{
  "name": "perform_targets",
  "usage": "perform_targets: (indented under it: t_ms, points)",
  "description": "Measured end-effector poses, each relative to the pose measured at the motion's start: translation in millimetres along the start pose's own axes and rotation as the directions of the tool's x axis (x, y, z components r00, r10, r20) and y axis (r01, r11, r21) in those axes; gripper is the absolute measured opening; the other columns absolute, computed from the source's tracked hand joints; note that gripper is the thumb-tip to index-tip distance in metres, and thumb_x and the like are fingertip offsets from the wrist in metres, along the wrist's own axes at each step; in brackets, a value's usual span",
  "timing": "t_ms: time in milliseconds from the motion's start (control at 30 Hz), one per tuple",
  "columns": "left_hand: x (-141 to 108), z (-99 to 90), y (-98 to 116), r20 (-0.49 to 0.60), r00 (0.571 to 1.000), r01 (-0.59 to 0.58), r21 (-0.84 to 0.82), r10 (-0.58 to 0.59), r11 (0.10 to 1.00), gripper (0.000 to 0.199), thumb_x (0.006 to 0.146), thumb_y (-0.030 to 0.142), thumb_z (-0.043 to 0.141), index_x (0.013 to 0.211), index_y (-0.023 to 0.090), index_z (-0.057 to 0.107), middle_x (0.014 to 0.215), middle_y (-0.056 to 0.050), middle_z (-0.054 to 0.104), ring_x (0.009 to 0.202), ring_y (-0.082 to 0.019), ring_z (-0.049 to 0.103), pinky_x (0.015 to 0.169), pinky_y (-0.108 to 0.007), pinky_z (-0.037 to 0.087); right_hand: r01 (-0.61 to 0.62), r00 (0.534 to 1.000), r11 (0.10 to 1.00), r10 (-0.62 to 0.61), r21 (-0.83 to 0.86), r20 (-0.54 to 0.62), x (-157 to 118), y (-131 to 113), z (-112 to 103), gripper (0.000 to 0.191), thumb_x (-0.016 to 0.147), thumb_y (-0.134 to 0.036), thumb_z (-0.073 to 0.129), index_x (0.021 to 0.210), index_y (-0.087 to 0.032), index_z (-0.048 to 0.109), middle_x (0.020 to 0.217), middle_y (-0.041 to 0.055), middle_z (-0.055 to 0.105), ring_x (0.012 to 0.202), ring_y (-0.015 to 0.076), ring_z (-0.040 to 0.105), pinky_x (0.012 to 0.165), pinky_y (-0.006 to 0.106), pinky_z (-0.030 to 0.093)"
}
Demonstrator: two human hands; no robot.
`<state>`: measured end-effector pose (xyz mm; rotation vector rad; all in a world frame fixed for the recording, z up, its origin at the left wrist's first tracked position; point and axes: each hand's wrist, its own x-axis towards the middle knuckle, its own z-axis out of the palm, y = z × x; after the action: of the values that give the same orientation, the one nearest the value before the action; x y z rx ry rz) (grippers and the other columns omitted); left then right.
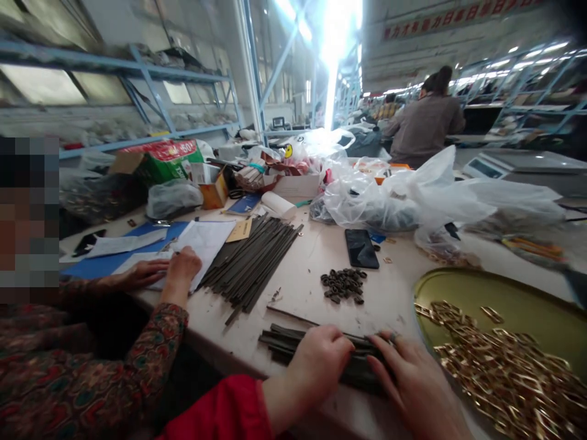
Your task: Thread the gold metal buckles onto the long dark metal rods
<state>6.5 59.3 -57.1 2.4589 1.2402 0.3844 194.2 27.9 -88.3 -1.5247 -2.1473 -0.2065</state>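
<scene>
A pile of dark flat strips (285,343) lies near the front table edge, partly covered by my hands. My left hand (316,359) is closed, its thumb and fingers pressed together on a dark strip over the pile. Beside it, my right hand (415,376) rests with fingers stretched out and apart, the fingertips touching the strips' right part. One single thin strip (293,315) sticks out to the left beyond the pile. Just behind my hands sits a heap of small dark loops (343,285).
Gold metal buckles (513,373) fill much of an olive round tray (426,282) at right. A black phone (362,249) and a larger bundle of dark strips (261,260) lie farther back. At left, a co-worker's hand (183,269) writes on paper (213,235). Plastic bags (367,198) crowd the back.
</scene>
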Motion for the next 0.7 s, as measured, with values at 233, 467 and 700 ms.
perform_targets:
  t_ms: [233,467,700]
  points:
    - [33,-52.8,-79,-0.116,0.914,0.401,0.401,-0.389,0.823,0.023,0.090,0.019,0.037,0.092,0.013,0.059,0.092,-0.011,0.058,0.084,-0.020,0.057,0.073,-0.030,0.045,0.254,0.955,0.950,-0.276,-0.182,-0.105,-5,24,34,0.036,0.081,-0.043,0.049,0.096,-0.015,0.067,0.088,0.0126,0.071,0.073,0.0236,0.065,0.065,0.033,0.050]
    - [43,-60.9,-122,-0.152,0.798,0.571,0.500,-0.584,0.651,0.017,0.088,0.019,0.047,0.099,0.011,0.056,0.100,-0.007,0.058,0.086,-0.017,0.058,0.073,-0.034,0.050,0.209,0.962,0.957,-0.239,-0.202,-0.136,-1,17,19,0.042,0.078,-0.048,0.050,0.103,-0.016,0.062,0.092,0.0104,0.071,0.082,0.0265,0.064,0.076,0.037,0.045]
    - [51,-55.9,-115,-0.145,0.785,0.585,0.492,-0.602,0.645,0.028,0.086,0.029,0.052,0.107,0.011,0.054,0.107,-0.009,0.056,0.092,-0.019,0.057,0.078,-0.037,0.049,0.226,0.945,0.934,-0.279,-0.277,-0.171,-3,-3,-16,0.039,0.083,-0.043,0.046,0.101,-0.012,0.061,0.091,0.0108,0.071,0.084,0.0275,0.063,0.083,0.042,0.036]
